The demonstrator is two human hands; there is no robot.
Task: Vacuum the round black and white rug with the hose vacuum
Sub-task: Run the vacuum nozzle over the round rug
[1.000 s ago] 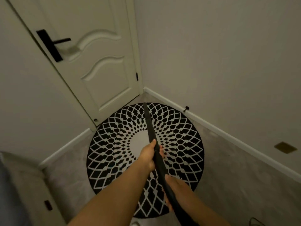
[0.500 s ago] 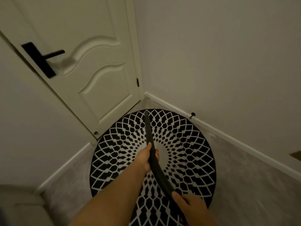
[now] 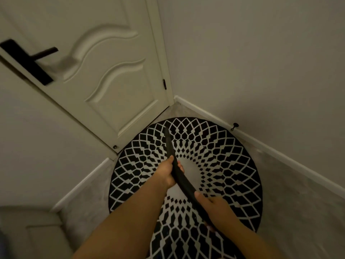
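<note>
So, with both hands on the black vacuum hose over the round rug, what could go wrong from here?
1. The tip of the black vacuum hose points toward the far edge of the round black and white rug; suction might lift it.
2. The cream panelled door and the small black doorstop stand near that edge, so a long push by the left hand and right hand might hit them.

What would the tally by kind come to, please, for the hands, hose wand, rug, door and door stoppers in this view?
Hands: 2, left hand and right hand, both gripping the wand
Hose wand: 1
Rug: 1
Door: 1
Door stoppers: 2, one on the door's bottom corner, one on the baseboard
Total: 7
</note>
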